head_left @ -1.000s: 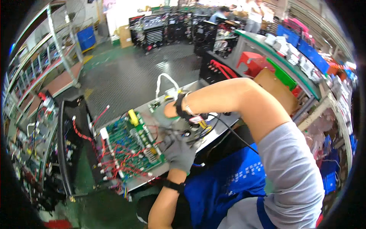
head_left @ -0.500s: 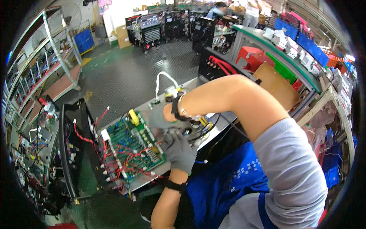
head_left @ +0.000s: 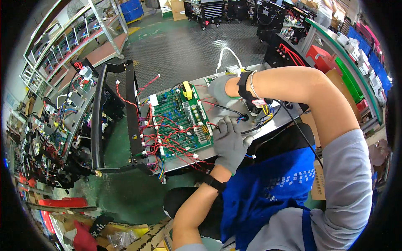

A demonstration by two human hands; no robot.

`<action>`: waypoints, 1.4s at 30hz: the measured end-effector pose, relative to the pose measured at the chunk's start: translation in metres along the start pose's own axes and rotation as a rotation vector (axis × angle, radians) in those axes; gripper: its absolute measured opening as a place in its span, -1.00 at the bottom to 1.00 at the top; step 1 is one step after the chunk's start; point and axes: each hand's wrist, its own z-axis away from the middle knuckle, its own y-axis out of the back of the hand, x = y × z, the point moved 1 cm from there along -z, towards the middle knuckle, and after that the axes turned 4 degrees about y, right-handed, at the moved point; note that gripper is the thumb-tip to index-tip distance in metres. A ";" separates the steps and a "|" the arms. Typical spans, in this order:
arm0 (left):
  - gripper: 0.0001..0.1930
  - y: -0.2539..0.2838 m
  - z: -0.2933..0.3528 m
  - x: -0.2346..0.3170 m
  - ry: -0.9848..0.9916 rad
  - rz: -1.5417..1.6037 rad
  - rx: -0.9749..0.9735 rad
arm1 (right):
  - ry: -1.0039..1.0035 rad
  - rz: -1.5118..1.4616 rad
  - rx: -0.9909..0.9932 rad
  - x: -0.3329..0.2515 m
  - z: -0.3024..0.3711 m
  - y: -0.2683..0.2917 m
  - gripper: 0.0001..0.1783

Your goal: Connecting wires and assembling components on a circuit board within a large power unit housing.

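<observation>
Both hands wear grey gloves over an open metal chassis (head_left: 268,131). My left hand (head_left: 229,144) rests on its plate, right of a green circuit board (head_left: 178,121). Its fingers are stretched out and the thumb is apart, beside red wires and a black cable (head_left: 228,108). Farther off, my right hand (head_left: 220,90) reaches down near the board's far right corner; its fingertips are hidden behind the glove. Red twisted wires (head_left: 180,146) with white plugs spread across the board. A yellow-wrapped component (head_left: 187,90) stands at its far edge. A white cable (head_left: 226,51) loops up behind my right hand.
A black frame with a handle (head_left: 98,121) stands at the chassis's left end. Other opened units (head_left: 73,104) line the left side, beneath a metal rack (head_left: 104,29). At right stands a green-topped bench (head_left: 335,46) with bins. Cardboard and a red cloth (head_left: 86,236) lie at lower left.
The view has shifted, so the chassis appears farther right and higher. My hands, close together before, are now farther apart, with the right one toward the plate's far side.
</observation>
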 end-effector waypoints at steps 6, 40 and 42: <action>-0.22 -0.002 -0.002 -0.002 0.019 -0.029 -0.002 | 0.038 0.156 -0.035 -0.002 -0.005 -0.004 -0.72; -0.24 -0.002 -0.006 0.001 0.051 0.044 -0.082 | 0.091 0.319 -0.041 -0.008 -0.016 0.048 -0.80; -0.24 -0.001 -0.008 0.002 0.039 0.051 -0.081 | 0.017 0.388 0.019 0.015 -0.024 0.047 -0.81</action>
